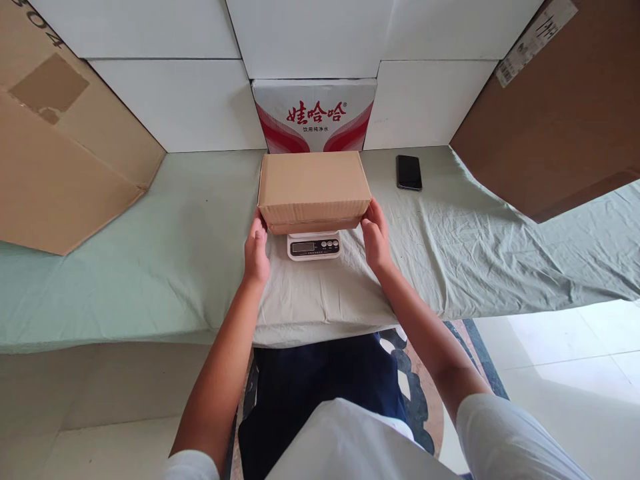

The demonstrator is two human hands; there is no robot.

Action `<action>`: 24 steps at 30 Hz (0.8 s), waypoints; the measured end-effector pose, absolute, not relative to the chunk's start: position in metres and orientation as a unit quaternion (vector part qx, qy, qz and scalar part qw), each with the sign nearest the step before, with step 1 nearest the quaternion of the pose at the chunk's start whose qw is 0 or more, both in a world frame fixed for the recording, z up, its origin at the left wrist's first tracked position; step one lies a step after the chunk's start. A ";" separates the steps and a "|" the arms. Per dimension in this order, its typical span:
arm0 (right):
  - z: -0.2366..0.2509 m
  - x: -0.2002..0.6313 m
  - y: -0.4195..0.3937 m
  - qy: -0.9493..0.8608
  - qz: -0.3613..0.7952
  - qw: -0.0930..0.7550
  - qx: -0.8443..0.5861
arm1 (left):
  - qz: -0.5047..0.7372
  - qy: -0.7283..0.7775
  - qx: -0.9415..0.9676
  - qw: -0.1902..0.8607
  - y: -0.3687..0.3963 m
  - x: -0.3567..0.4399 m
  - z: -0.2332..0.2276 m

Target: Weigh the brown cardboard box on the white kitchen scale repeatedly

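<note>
A closed brown cardboard box (315, 180) sits on or just over a small white kitchen scale (314, 247), covering most of its top. The scale's display and buttons show in front of the box. My left hand (257, 250) is against the box's left side, its fingers partly hidden behind the edge. On the opposite side my right hand (375, 233) grips the lower right corner. The box is held between both hands. Whether its full weight rests on the scale I cannot tell.
A black phone (409, 173) lies to the right on the green cloth (200, 207). Behind the box stands a white and red printed carton (315, 113). Large cardboard panels flank the surface, one at left (75, 147) and one at right (555, 113).
</note>
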State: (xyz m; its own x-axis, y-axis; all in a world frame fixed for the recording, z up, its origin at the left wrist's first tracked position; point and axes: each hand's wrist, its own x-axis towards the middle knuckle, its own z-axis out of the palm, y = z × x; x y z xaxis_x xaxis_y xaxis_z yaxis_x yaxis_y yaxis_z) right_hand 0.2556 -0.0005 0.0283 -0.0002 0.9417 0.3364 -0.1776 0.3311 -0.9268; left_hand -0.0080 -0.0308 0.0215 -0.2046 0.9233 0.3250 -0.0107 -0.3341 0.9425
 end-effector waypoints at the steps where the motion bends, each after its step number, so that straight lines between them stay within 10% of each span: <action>1: 0.029 0.255 -0.001 -0.541 0.456 0.611 -0.355 | 0.637 0.444 0.512 0.367 -0.031 -0.008 0.022; 24: 0.066 0.246 0.046 -0.581 0.378 0.614 -0.376 | 0.628 0.405 0.538 0.389 0.015 -0.023 0.054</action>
State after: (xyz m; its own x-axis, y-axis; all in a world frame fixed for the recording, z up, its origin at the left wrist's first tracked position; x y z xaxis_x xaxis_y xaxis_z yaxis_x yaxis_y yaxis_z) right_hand 0.2456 0.0456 0.0663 0.0373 0.9021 0.4300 -0.0278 0.4310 -0.9019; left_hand -0.0228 0.0151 0.0544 -0.1179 0.9253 0.3604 -0.0526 -0.3683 0.9282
